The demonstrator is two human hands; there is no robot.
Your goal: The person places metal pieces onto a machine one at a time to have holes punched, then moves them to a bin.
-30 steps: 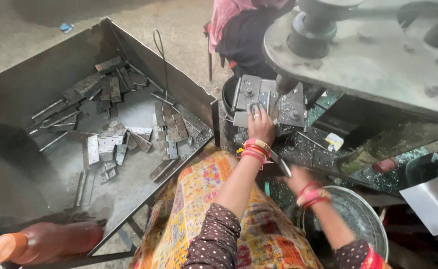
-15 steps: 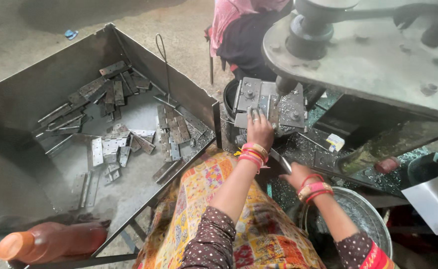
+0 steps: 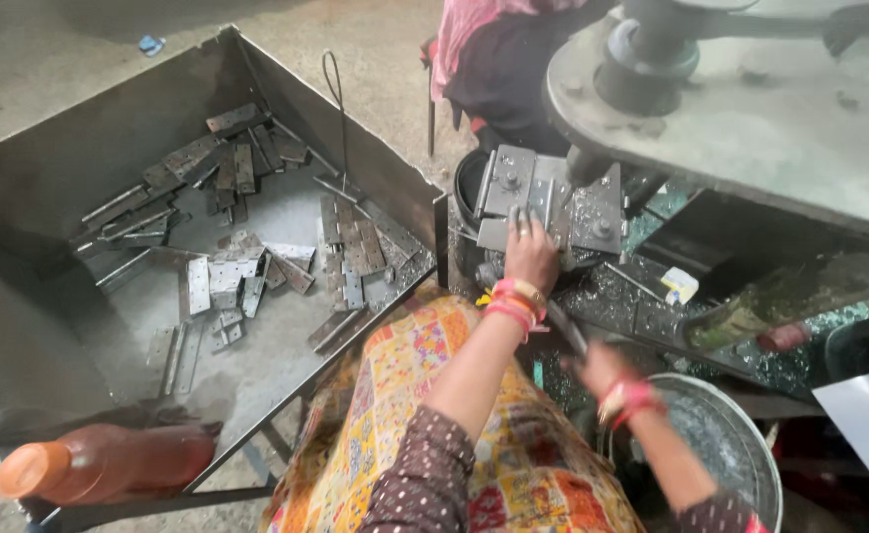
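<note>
- nearest you, an orange-capped bottle (image 3: 99, 464) lies at the lower left edge of the metal tray (image 3: 79, 158).
- your right hand (image 3: 607, 373) hovers blurred above the rim of a round steel basin (image 3: 741, 464); you cannot tell how far its fingers are open or whether they hold anything.
- your left hand (image 3: 531, 259) reaches forward, fingers (image 3: 519, 223) extended flat onto the grey die block (image 3: 513, 183) of the press (image 3: 750, 109), pressing on a small metal piece there, not clearly seen.
- left of your arm, loose flat metal strips (image 3: 351, 242) lie scattered across the tray.
- farthest, another person in pink cloth (image 3: 474, 30) sits behind the press.
</note>
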